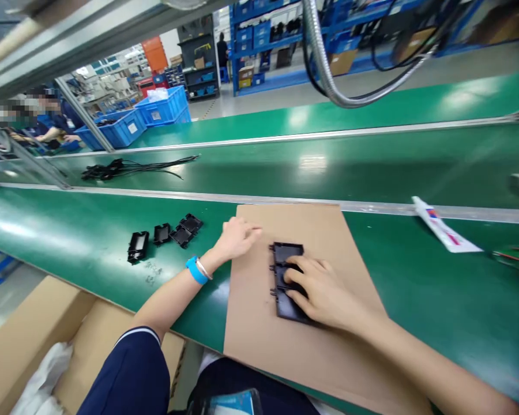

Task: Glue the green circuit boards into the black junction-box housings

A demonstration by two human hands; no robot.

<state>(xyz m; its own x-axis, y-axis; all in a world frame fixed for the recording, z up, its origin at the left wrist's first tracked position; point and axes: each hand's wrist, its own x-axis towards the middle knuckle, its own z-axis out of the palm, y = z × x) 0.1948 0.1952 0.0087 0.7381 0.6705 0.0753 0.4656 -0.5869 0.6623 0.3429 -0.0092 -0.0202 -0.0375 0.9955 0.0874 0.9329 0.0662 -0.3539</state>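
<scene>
Blue shelves (232,52) and blue bins (164,106) stand in the workshop beyond our green counter (419,282). Flat on it before us lies a sheet of cardboard (255,328), and on that sits a column of three joined black trays (288,253). Our right hand (322,288) lies over them from the right, fingers spread and touching; we cannot tell whether it grips. Our left hand (239,237), a blue band (196,271) at its wrist, hovers at the sheet's left edge, loosely open and holding nothing we can see. The two hands are apart. Left of the sheet we see more black parts (138,246); farther back lie black cables (112,169). To our right is a white tube (447,227).
</scene>
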